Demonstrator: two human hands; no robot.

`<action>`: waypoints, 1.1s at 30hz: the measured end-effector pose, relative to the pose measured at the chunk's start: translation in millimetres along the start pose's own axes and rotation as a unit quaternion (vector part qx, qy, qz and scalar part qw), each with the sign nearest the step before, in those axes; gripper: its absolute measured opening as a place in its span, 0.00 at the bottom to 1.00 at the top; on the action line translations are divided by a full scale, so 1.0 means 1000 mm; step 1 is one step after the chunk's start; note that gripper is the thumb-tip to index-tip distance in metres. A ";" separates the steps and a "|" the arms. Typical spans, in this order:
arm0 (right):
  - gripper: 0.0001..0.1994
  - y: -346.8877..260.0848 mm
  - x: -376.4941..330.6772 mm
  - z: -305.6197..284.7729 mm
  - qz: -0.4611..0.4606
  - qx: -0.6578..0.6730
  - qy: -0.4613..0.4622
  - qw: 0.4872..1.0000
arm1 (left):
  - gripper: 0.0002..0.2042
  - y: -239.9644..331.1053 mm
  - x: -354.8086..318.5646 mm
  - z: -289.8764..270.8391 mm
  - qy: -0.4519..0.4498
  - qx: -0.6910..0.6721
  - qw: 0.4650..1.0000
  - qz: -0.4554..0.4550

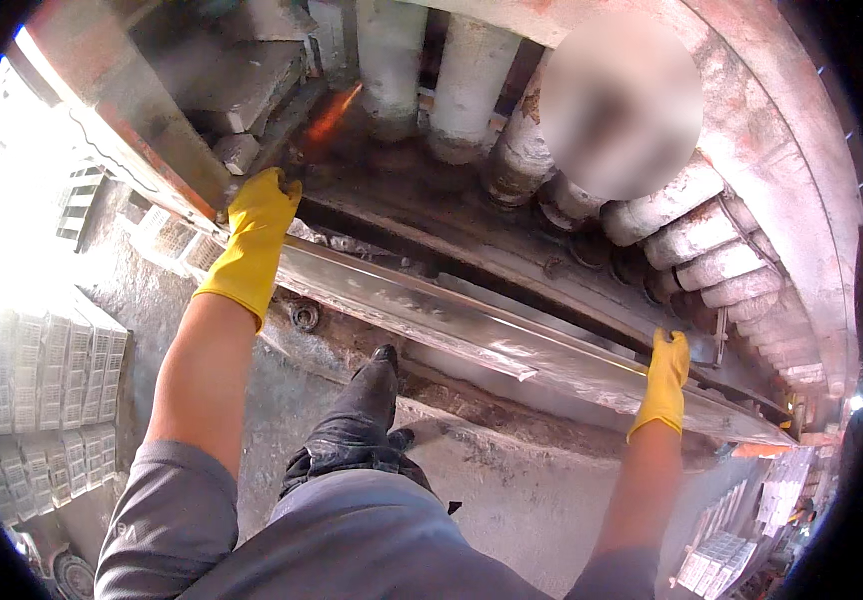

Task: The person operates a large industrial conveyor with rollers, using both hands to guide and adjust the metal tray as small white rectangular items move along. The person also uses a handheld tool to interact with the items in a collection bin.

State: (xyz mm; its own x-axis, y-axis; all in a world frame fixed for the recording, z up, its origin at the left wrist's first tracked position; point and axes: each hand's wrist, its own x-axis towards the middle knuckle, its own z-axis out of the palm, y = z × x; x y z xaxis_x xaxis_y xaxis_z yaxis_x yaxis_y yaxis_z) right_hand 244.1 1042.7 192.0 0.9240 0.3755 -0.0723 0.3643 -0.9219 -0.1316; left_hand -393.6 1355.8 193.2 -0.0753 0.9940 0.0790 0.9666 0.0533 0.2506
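Grey shirt (372, 540) foremost, we are resting our yellow-gloved left hand (265, 203) and right hand (668, 362) along the metal panel (452, 325); whether we are pinching its upper edge, we cannot tell.

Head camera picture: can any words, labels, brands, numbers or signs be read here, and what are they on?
Grey left sleeve: a few light letters, which I won't copy out.
Stacked pale blocks at left: dark markings, too small and blurred to read.
Left yellow glove and right yellow glove: no lettering visible.
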 end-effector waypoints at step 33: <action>0.32 0.041 -0.015 0.019 0.037 0.159 -0.022 0.986 | 0.26 -0.019 -0.028 0.017 0.013 -0.030 0.999 -0.006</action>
State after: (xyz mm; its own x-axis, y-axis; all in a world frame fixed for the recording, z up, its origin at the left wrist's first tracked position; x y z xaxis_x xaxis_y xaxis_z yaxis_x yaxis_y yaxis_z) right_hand 243.2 1000.8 168.8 0.9380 0.3190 -0.1360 0.2348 -0.8728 -0.4280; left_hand -406.0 1328.9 169.5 -0.0930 0.9906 0.1006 0.9492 0.0577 0.3095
